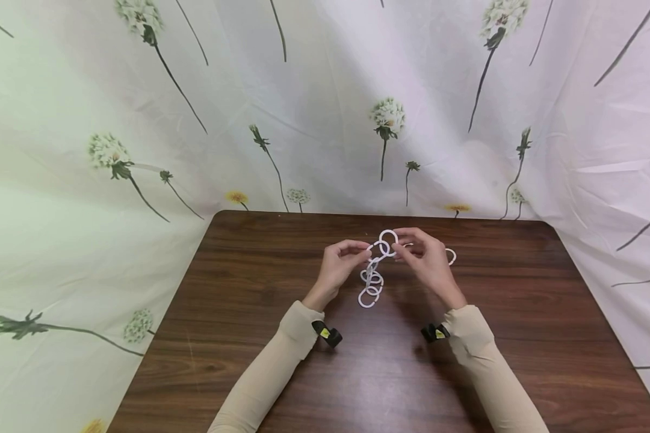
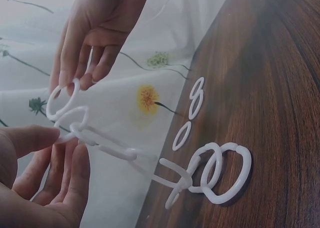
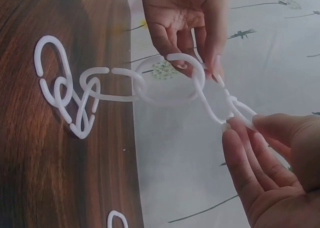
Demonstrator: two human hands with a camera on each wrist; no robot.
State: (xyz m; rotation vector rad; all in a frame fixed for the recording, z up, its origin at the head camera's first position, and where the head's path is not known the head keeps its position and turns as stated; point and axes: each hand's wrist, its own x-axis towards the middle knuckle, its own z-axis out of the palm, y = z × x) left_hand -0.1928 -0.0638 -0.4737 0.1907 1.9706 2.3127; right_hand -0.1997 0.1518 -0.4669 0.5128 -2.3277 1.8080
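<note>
A chain of white C-shaped plastic links [image 1: 366, 306] hangs from the fingers, and its lower end lies bunched on the wooden table [image 1: 281, 270]. My left hand [image 1: 336, 264] pinches a link near the upper end between thumb and fingertips. From the other side, my right hand [image 1: 427, 257] pinches the link at the very end [image 2: 49, 106], which overlaps the left hand's link in the head view. Small gaps show in several links, among them the large link lying on the table [image 3: 50, 38] in the right wrist view.
Other white links [image 2: 182, 136] lie on the table beyond the chain, partly hidden behind my right hand in the head view. A flower-printed cloth [image 1: 325, 150] hangs along the table's far edge. Black straps [image 1: 327, 332] sit at both wrists.
</note>
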